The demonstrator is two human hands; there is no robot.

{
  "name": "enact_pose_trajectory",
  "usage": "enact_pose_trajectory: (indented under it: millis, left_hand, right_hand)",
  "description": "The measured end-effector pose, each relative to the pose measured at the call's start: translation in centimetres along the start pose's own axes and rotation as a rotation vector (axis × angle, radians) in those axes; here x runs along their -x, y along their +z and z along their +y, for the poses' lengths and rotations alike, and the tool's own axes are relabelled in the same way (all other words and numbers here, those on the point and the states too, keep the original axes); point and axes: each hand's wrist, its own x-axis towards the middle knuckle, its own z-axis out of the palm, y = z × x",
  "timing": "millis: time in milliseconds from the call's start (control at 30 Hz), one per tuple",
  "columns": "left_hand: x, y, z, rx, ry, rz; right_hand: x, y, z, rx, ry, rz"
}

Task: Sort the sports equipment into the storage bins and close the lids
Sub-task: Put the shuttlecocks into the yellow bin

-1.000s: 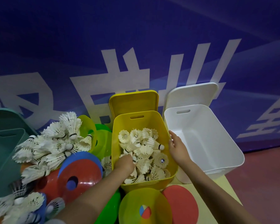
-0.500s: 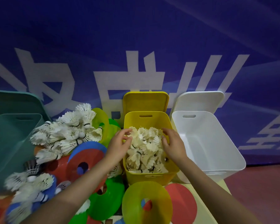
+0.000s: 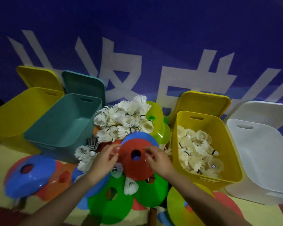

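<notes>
A heap of white shuttlecocks (image 3: pixel 124 119) lies in the middle, on top of coloured disc cones. A red cone (image 3: pixel 134 167) with a centre hole sits in front of the heap, over a blue cone (image 3: pixel 137 136). My left hand (image 3: pixel 103 162) and my right hand (image 3: pixel 157 159) hover on either side of the red cone, fingers apart, holding nothing. The yellow bin (image 3: pixel 225 144) to the right holds many shuttlecocks (image 3: pixel 194 149). A white bin (image 3: pixel 265 160) stands at the far right. A teal bin (image 3: pixel 59 124) and another yellow bin (image 3: pixel 11 116) stand at the left, both showing no contents.
Each bin's lid leans upright behind it against the blue banner wall (image 3: pixel 137 38). Green cones (image 3: pixel 111 203), a blue cone (image 3: pixel 29 173), an orange cone (image 3: pixel 62 176) and a yellow-green cone (image 3: pixel 180 207) lie scattered on the yellow table (image 3: pixel 0 160) in front.
Both hands left the right yellow bin and moved left to the red cone. The view swung left, bringing the teal bin and the left yellow bin into sight.
</notes>
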Motion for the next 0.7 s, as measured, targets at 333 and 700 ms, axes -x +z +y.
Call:
enact_pose_trajectory:
  millis: [333,700]
  left_hand:
    - [5.5,-8.2,-10.7,-0.249,-0.092,-0.03]
    - [7.2,-7.6,-12.8,-0.408,-0.087,-0.137]
  right_hand:
    - [-1.0,12.4,-4.5,0.193,0.032,-0.245]
    - [-1.7,15.6,-4.5,0.606,0.038,-0.416]
